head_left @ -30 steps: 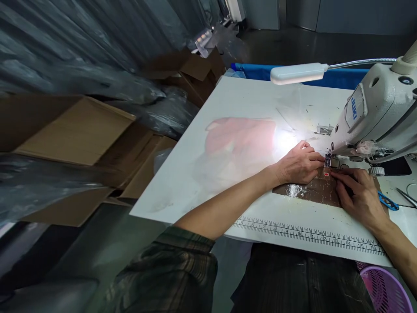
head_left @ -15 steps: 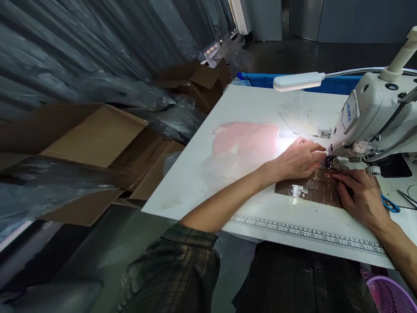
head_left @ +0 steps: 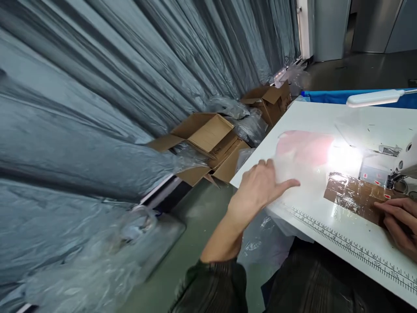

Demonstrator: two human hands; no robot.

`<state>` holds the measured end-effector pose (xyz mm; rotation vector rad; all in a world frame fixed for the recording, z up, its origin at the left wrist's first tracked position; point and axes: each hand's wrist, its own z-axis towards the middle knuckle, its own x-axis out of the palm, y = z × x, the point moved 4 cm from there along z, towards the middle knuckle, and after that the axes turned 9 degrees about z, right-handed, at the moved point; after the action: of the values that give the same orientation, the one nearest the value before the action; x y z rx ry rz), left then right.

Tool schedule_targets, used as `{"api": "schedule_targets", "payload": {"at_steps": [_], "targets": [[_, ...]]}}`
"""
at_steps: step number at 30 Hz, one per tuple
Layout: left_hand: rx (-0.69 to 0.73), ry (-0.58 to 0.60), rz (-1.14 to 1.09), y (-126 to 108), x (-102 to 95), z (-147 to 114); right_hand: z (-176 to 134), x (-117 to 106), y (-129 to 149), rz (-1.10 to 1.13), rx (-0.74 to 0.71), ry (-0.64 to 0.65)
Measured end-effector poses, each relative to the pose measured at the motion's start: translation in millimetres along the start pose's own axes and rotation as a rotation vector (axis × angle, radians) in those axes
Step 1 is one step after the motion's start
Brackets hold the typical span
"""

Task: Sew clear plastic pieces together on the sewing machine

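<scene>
My left grip is spread at the left edge of the worktop, thumb stretched wide and nothing evidently held; contact with the pale film is hidden. The spread probably suits thin, clinging sheet such as the pink material just beyond. My right grip, cut by the frame, rests bent fingers on the shiny brown sheet, presumably to steady it; whether it pinches anything I cannot tell. Beyond the brown sheet, a red-marked clear strip lies beside the sewing machine, apparently placed within my right grip's easy reach.
</scene>
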<state>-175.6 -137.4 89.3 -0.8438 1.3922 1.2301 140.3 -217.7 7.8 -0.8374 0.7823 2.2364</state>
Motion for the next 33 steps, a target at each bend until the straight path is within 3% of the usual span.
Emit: {"api": "schedule_targets", "payload": {"at_steps": [3,7,10,12,14,16,18,20,22,24,25,28,31,33], "targets": [[-0.128,0.101,0.059,9.3,40.9,-37.1,4.2,4.6,5.2,0.046,-0.013,0.037],[-0.037,-0.140,-0.052,-3.0,63.1,-66.5,12.5,8.3,24.9,0.106,-0.074,0.133],[0.045,-0.423,-0.392,-11.4,52.9,-79.2,12.5,11.4,43.3,0.133,0.009,0.154],[0.151,-0.535,-0.670,-19.4,40.1,-84.9,10.2,15.2,56.3,0.133,0.082,0.159],[0.382,-0.488,-0.964,-36.1,27.6,-88.5,9.3,20.5,71.0,0.178,0.094,0.176],[0.656,-0.338,-1.196,-57.9,16.8,-91.7,11.0,26.6,84.6,0.250,0.061,0.200],[0.788,-0.279,-1.224,-73.2,8.6,-91.7,14.2,32.3,94.2,0.294,0.015,0.200],[0.652,-0.350,-1.032,-75.1,6.9,-83.2,17.3,37.6,98.6,0.308,-0.018,0.183],[0.333,-0.392,-0.749,-63.8,15.2,-70.2,19.7,43.0,98.2,0.317,-0.014,0.182],[0.053,-0.339,-0.518,-48.9,33.1,-60.6,21.7,48.8,95.1,0.323,0.023,0.215],[-0.020,-0.317,-0.460,-44.2,43.2,-58.3,22.5,51.0,93.8,0.320,0.039,0.228],[-0.042,-0.377,-0.531,-48.3,68.2,-61.0,23.5,55.8,93.7,0.314,0.081,0.281],[-0.008,-0.407,-0.852,-68.4,81.4,-72.0,23.7,58.5,97.9,0.366,0.103,0.361],[0.105,-0.357,-1.062,-83.7,81.3,-75.9,24.4,56.7,95.8,0.454,0.135,0.374]]}}
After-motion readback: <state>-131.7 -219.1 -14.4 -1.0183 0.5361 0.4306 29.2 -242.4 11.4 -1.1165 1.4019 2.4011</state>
